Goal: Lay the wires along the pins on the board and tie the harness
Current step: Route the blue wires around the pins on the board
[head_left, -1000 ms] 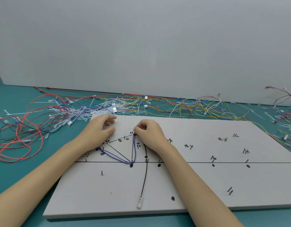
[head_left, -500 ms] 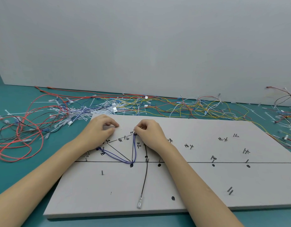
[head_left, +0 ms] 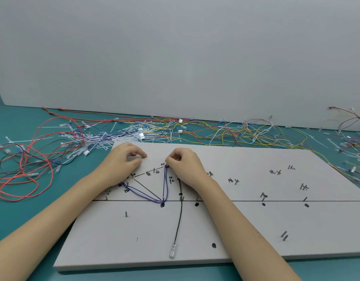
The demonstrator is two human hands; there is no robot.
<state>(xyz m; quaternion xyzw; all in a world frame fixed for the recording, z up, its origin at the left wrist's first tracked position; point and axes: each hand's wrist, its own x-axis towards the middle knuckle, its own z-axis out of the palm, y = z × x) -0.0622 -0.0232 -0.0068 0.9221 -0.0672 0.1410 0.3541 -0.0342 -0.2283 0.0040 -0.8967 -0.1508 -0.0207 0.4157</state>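
Note:
A white pin board (head_left: 246,224) lies on the teal table, marked with black lines, dots and handwritten labels. A purple wire pair (head_left: 146,194) runs in a V from a left pin down to a centre pin and up to a top pin. My right hand (head_left: 185,165) pinches the purple wire's upper end at that top pin. My left hand (head_left: 124,161) rests on the board's upper left, fingers curled, thumb touching the forefinger; I cannot see anything in it. A black wire (head_left: 180,218) runs down the board to a clear terminal (head_left: 172,252).
Tangled red and black wires (head_left: 23,167) lie left of the board. A heap of white cable ties (head_left: 94,142) sits behind its left corner. Yellow, white and red wires (head_left: 235,132) spread along the wall. More wires (head_left: 353,142) lie far right. Metal pins (head_left: 284,236) stand up from the board.
My left hand's fingers have crept slightly right on the board and curled tighter against the thumb. My right hand has stayed at the top pin with the purple wire.

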